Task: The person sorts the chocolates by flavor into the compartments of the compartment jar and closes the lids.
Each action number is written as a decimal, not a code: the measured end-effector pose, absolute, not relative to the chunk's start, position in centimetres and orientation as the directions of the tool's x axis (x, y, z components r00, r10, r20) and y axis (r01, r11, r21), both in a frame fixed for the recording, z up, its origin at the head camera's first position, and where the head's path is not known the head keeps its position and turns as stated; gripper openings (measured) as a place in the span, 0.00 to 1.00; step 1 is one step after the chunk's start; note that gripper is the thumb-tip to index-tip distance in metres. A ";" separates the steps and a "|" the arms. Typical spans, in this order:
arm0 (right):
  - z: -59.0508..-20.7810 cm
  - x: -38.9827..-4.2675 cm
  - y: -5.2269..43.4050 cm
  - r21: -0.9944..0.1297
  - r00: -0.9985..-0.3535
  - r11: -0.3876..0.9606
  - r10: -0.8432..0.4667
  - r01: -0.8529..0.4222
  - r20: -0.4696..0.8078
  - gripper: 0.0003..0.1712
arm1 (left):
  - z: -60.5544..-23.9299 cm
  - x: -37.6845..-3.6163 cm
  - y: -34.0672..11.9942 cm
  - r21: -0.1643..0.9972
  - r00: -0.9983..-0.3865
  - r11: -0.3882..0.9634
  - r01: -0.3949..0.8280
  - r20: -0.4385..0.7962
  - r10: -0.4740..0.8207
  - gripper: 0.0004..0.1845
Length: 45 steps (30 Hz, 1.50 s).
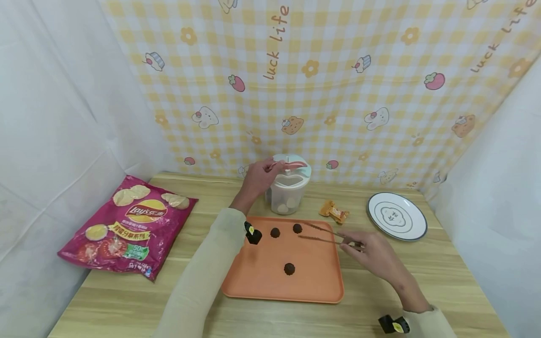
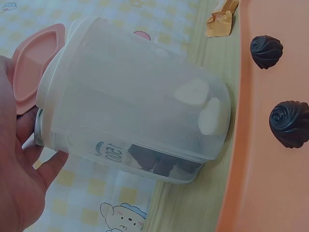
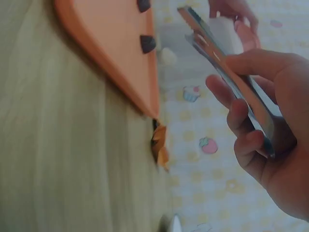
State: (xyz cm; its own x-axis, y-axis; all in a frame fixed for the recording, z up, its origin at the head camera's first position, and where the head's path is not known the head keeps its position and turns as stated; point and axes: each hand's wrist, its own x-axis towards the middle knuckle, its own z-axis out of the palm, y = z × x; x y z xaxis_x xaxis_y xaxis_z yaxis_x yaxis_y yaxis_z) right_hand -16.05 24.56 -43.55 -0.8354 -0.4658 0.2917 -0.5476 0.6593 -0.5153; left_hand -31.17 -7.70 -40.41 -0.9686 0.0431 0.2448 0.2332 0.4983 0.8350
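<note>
Left hand [image 1: 257,180]: gripping pink lid [image 1: 292,165] of clear jar [image 1: 287,190], at 12 o'clock of orange tray [image 1: 313,281]. Right hand [image 1: 374,256]: curled round tongs [image 1: 325,234], tips empty over tray's 2 o'clock. Three chocolates [image 1: 289,268] on tray, apparently awaiting transfer; more inside jar. Judged early-to-middle stage.

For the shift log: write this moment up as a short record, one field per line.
left hand: left hand holds the pink lid flap of the clear jar
right hand: right hand grips the tongs, tips over the tray
tray: orange tray bears three dark chocolates
jar contents: pale round pieces and dark pieces at the bottom
beside tray: wrapped candy, plate
left of tray: chip bag
surface: wooden table
</note>
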 end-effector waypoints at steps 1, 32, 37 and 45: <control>-43.9 -16.1 24.9 -0.527 -0.835 0.653 -0.479 -0.545 0.271 0.16 | -40.4 -31.2 -7.7 0.835 -0.968 0.497 0.233 0.245 0.042 0.38; -47.3 -16.7 27.9 -0.614 -0.783 0.576 -0.612 -0.540 0.114 0.18 | -40.5 -31.2 -7.6 0.818 -0.964 0.522 0.244 0.261 0.043 0.33; -47.4 -16.6 28.0 -0.574 -0.797 0.618 -0.594 -0.536 0.105 0.19 | -40.5 -31.1 -7.6 0.817 -0.963 0.518 0.253 0.266 0.051 0.35; -47.7 -16.7 28.0 -0.554 -0.796 0.629 -0.596 -0.546 0.107 0.20 | -40.6 -31.3 -7.7 0.816 -0.959 0.514 0.264 0.279 0.050 0.35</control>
